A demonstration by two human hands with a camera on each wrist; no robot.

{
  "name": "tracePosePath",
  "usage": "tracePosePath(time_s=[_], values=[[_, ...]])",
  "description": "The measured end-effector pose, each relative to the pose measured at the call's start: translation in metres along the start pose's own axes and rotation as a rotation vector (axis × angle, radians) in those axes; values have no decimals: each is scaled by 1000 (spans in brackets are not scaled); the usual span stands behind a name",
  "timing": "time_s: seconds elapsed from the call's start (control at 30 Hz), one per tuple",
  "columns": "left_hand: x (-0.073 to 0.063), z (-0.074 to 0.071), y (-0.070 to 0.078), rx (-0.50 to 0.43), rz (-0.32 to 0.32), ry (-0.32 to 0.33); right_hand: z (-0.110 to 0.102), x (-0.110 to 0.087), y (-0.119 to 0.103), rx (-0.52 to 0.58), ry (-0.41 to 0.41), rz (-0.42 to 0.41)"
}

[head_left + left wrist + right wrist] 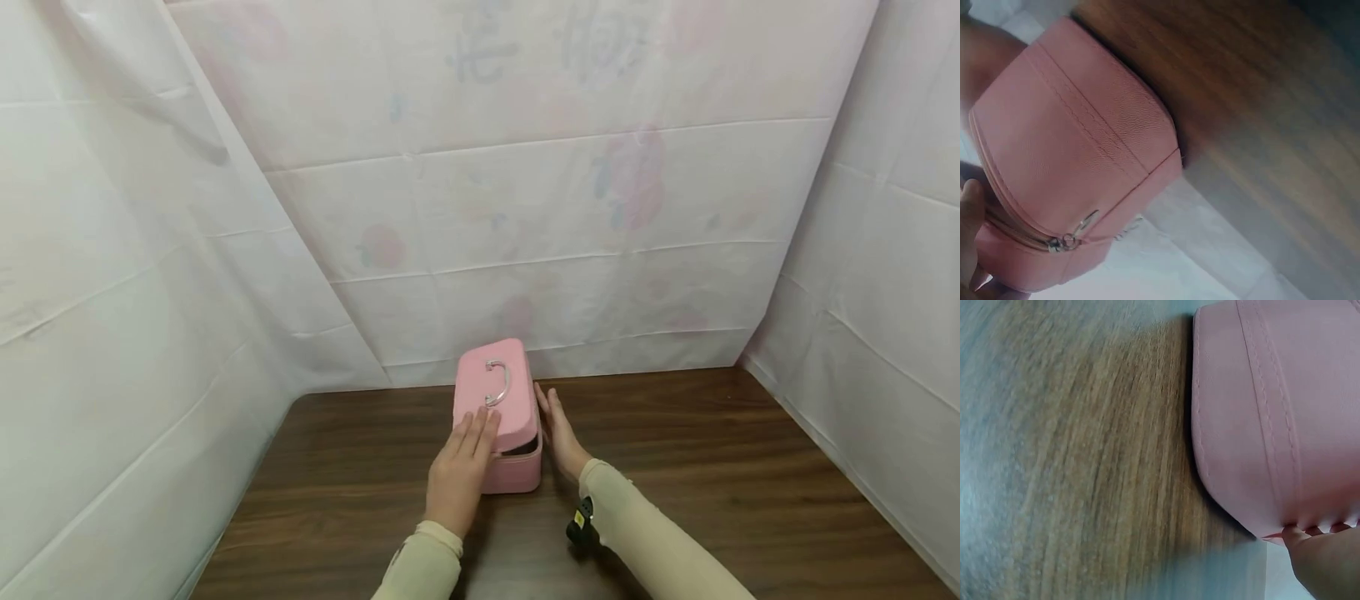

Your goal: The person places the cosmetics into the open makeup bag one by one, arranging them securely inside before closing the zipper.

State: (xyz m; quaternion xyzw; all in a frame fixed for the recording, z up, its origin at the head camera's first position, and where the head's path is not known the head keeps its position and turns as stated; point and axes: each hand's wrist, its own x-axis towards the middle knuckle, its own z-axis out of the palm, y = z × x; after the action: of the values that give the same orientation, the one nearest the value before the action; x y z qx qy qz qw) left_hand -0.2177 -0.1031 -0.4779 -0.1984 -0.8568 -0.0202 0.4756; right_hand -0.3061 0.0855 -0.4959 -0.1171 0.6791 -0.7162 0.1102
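A pink zippered case (513, 479) with a silver handle (505, 385) on its lid stands on the table. Its lid is slightly raised at the near end, where a dark gap shows. My left hand (461, 475) rests on the lid's near left part with fingers extended. Along the right side of the case, my right hand (562, 437) touches the wall with straight fingers; its fingertips (1294, 535) meet the pink side in the right wrist view. In the left wrist view a metal zipper pull (1071, 240) hangs at a corner of the seam.
The dark brown wooden table (675, 467) extends to both sides of the case. White sheets with faint pink prints (525, 208) hang behind the table and at its left and right. A small black device (581, 525) is on the right wrist.
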Motion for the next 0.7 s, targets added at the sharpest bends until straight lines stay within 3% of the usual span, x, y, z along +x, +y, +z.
tracePosePath(time_s=[0.1,0.27,0.43,0.63,0.7], values=[[1,0,3,30,57,-30,2,0,0,2,12,-7],[3,1,7,48,98,-48,3,-1,-3,-54,43,-14],[5,-1,10,67,118,-72,5,0,-12,-94,79,15],[7,-7,12,106,131,-125,10,3,-33,-166,67,-54],[7,-8,10,58,106,-162,12,2,-37,-210,56,-70]])
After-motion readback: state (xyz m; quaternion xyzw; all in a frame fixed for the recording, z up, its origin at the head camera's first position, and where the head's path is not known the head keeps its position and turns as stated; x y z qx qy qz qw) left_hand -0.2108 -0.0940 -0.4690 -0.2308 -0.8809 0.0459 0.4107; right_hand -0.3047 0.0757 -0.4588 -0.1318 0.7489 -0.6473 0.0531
